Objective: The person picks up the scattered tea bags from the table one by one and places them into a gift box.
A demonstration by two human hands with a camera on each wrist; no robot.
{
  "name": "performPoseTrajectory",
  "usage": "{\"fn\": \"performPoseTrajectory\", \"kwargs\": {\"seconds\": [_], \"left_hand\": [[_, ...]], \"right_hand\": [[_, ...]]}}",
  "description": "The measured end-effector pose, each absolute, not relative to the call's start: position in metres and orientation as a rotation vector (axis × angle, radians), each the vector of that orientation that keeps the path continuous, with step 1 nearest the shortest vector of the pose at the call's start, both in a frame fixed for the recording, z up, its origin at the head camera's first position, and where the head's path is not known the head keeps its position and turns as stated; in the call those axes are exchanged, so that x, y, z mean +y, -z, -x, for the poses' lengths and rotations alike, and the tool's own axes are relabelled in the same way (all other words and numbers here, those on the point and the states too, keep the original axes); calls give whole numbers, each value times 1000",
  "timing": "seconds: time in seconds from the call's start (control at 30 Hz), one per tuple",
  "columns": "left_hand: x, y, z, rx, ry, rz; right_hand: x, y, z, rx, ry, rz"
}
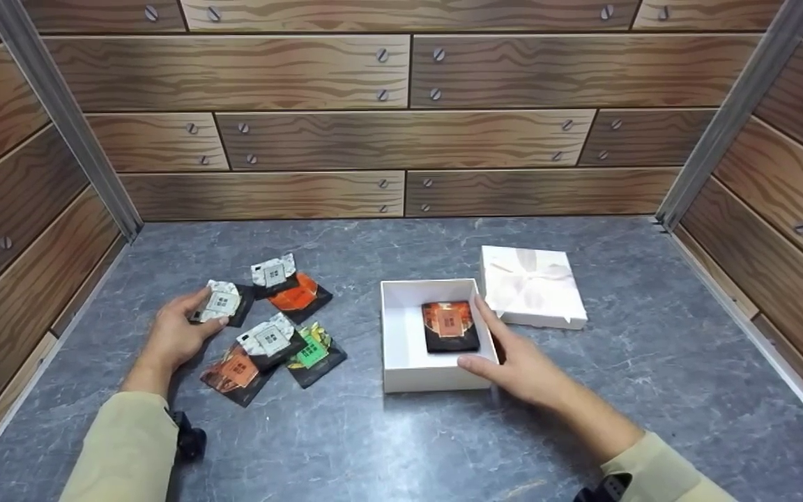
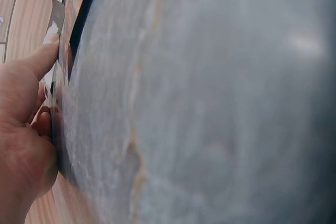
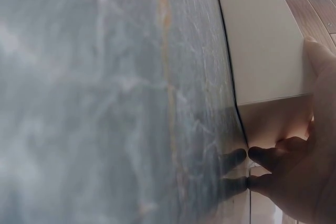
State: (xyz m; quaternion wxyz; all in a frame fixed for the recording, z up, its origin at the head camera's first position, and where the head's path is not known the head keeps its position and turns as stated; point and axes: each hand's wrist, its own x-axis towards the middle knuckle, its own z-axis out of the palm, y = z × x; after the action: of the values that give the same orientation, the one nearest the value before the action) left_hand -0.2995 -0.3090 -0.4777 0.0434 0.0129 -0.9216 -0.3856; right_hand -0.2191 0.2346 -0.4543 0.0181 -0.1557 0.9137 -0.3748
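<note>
My left hand (image 1: 180, 331) pinches the edges of a black sachet with a white marbled top (image 1: 223, 301) between thumb and fingers. In the left wrist view, the thumb (image 2: 44, 59) lies against that sachet's edge. Right beside it are another white-topped sachet (image 1: 274, 273) and an orange one (image 1: 298, 296). My right hand (image 1: 523, 366) holds the open white box (image 1: 401, 380) at its near right corner, thumb over the front rim and fingers along the right wall. Inside the box lies a black and orange sachet (image 1: 450, 326), label up.
A white lid (image 1: 534, 286) with a pale ribbon bow lies behind the box, to the right. Nearer me on the left, a white-topped sachet (image 1: 270, 340) overlaps a brown-orange one (image 1: 234, 375) and a green one (image 1: 314, 354). Wood-patterned walls (image 1: 401, 139) enclose the grey tabletop (image 1: 346, 446).
</note>
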Motion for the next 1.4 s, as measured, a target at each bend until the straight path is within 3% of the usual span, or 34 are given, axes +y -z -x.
{"fn": "performPoseTrajectory", "kwargs": {"seconds": [0.9,1.4], "left_hand": [[-306,470,296,-2742,1395,-197],[-307,440,290,-2588,1498,-148]], "right_hand": [[235,454,219,2833,1157,491],[235,454,219,2827,1149,480]]}}
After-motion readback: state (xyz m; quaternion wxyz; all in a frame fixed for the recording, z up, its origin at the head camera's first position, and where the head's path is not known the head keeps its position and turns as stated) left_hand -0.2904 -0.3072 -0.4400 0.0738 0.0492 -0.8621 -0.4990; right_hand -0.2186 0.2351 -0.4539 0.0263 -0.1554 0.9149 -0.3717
